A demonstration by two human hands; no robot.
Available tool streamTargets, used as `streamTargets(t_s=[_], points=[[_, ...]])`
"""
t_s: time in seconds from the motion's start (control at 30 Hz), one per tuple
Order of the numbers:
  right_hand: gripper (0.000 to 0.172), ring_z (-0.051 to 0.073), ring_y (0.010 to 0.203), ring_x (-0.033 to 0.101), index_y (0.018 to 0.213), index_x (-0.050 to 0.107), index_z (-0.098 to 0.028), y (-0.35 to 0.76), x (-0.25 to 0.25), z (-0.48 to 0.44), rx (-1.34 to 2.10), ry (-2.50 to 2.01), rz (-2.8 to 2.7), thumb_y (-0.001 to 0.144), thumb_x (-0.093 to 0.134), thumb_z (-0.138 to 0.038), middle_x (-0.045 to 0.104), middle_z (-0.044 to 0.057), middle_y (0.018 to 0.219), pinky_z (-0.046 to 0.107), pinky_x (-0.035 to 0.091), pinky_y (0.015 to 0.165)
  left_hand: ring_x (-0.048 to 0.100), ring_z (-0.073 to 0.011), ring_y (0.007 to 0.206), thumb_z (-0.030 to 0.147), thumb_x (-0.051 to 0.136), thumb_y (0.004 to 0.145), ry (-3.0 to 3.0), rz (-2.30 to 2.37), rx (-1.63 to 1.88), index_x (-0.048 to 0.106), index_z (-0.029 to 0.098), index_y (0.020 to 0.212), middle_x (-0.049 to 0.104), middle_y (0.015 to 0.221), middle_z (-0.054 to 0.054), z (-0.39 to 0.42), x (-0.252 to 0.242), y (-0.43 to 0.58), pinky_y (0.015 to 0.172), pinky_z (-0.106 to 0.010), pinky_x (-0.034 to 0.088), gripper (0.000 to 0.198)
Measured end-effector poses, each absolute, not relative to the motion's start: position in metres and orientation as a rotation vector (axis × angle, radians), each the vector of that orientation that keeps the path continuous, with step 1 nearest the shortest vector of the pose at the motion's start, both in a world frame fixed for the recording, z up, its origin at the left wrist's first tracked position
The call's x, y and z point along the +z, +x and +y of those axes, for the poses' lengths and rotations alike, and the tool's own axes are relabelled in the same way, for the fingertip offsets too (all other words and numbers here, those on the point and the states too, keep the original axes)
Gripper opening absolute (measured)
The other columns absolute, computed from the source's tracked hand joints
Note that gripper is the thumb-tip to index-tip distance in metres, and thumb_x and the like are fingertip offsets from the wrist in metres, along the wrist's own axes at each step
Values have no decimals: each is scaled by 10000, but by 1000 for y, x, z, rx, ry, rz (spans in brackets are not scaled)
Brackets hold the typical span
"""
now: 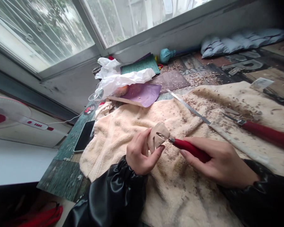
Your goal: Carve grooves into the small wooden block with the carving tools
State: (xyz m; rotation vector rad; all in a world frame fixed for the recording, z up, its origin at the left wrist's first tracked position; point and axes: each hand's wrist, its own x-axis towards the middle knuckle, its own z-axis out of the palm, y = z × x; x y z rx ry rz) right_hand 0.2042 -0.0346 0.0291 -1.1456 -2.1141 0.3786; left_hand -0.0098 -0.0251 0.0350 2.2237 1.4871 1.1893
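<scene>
My left hand (142, 154) is closed around a small pale block (162, 130), which looks like wood or clay, with dark slots cut in its face. In my right hand (213, 160) is a red-handled carving tool (188, 149) with a thin metal loop at its end. The loop meets the face of the block. Both hands are above a cream towel (118, 132) strewn with brown shavings. A second red-handled tool (265, 132) lies on the towel to the right, beside a long metal ruler (190, 108).
White plastic bags (130, 77) and a purple sheet (148, 94) lie toward the window. A phone (84, 136) rests at the table's left edge, near a white fan (9, 116). Farther back are a blue-wrapped bundle (166, 55) and a grey padded cushion (236, 43).
</scene>
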Motion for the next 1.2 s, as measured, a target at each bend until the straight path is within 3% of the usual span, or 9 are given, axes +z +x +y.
streamTargets(t_s=[0.3, 0.53, 0.73, 1.2], points=[[239, 172, 623, 642, 1038, 642, -161, 199, 22, -39, 192, -1224, -2119, 884, 508, -285, 696, 74, 797, 280, 503, 602, 651, -199, 824, 366, 668, 755, 2145, 1579, 1140, 609, 130, 1070, 683, 944, -93, -24, 31, -9, 762, -314, 546, 398], [239, 175, 604, 668, 923, 681, -117, 196, 26, -39, 166, -1144, -2073, 886, 514, -285, 722, 102, 836, 264, 509, 544, 638, -194, 782, 395, 626, 786, 2122, 1545, 1091, 598, 147, 1106, 676, 950, -84, -25, 28, -9, 715, -307, 528, 406], [258, 191, 640, 674, 1014, 663, -90, 195, 24, -40, 113, -1192, -2040, 872, 543, -269, 720, 109, 841, 289, 524, 580, 637, -194, 789, 386, 634, 783, 2120, 1551, 1117, 607, 138, 1087, 676, 917, -76, -26, 31, -8, 740, -311, 525, 393], [258, 177, 709, 691, 1012, 667, -129, 199, 26, -39, 352, -1177, -2067, 888, 521, -303, 731, 91, 900, 243, 527, 602, 652, -203, 869, 309, 691, 742, 2247, 1458, 1147, 612, 73, 1065, 682, 954, -126, -24, 34, -9, 779, -291, 536, 408]])
